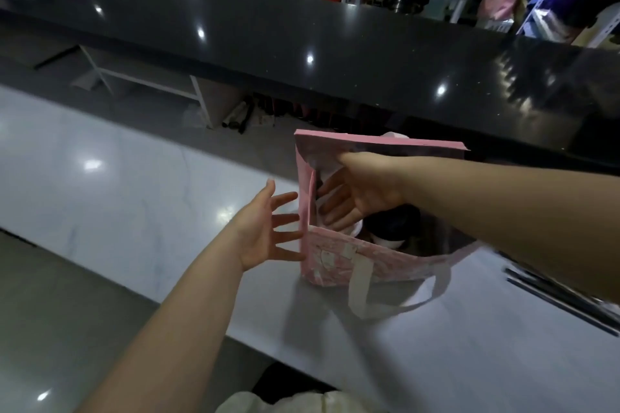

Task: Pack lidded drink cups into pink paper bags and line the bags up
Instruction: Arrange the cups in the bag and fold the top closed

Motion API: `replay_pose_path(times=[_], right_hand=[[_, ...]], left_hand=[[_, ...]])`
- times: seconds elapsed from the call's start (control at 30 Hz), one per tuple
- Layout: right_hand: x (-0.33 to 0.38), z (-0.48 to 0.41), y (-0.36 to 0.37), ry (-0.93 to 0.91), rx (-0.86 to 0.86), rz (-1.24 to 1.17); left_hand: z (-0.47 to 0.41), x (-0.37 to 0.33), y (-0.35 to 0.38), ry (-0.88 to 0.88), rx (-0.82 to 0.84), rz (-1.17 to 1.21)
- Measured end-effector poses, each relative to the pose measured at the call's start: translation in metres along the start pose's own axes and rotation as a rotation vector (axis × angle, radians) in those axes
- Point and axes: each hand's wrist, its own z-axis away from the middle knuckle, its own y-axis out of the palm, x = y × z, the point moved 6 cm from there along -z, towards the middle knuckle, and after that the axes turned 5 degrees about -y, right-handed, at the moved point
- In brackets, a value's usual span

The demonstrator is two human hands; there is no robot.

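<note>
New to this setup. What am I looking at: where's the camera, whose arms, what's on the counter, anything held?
No machine here: one picture, from a wide-angle camera worn on a person's head, looking down at their bare hands. A pink bag stands open on the white counter. The left hand is open, fingertips at the bag's left side. The right hand reaches into the bag, fingers straight, gripping nothing. Inside sit a dark-lidded cup and what looks like a white-lidded cup, partly under that hand. A dark counter runs behind.
</note>
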Motion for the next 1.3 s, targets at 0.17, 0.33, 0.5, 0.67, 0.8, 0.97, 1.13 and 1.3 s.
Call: replay_pose_path(times=[0.17, 0.33, 0.5, 0.67, 0.8, 0.97, 1.13, 1.3], right_hand=[[-0.002, -0.005, 0.008, 0.044, 0.110, 0.023], [-0.010, -0.012, 0.016, 0.033, 0.172, -0.011], [-0.013, -0.015, 0.020, -0.035, 0.256, -0.104], [-0.005, -0.015, 0.022, -0.207, 0.237, -0.092], [-0.006, -0.021, 0.022, -0.193, 0.205, -0.108], [-0.002, -0.024, 0.025, -0.208, 0.204, -0.076], [0.013, -0.006, 0.013, -0.237, 0.199, 0.235], [0.023, 0.020, -0.001, -0.242, 0.068, 0.567]], left_hand=[[0.003, 0.000, -0.003, 0.010, 0.058, 0.048], [0.007, -0.004, 0.005, 0.028, 0.085, 0.026], [0.012, -0.008, 0.001, 0.045, 0.059, 0.018], [0.018, -0.009, -0.002, 0.048, 0.044, -0.029], [0.023, -0.012, -0.004, 0.086, 0.057, -0.014], [0.027, -0.015, 0.000, 0.124, 0.050, -0.049], [0.032, -0.023, -0.001, 0.178, 0.000, -0.114], [0.038, -0.034, 0.006, 0.279, 0.015, -0.127]])
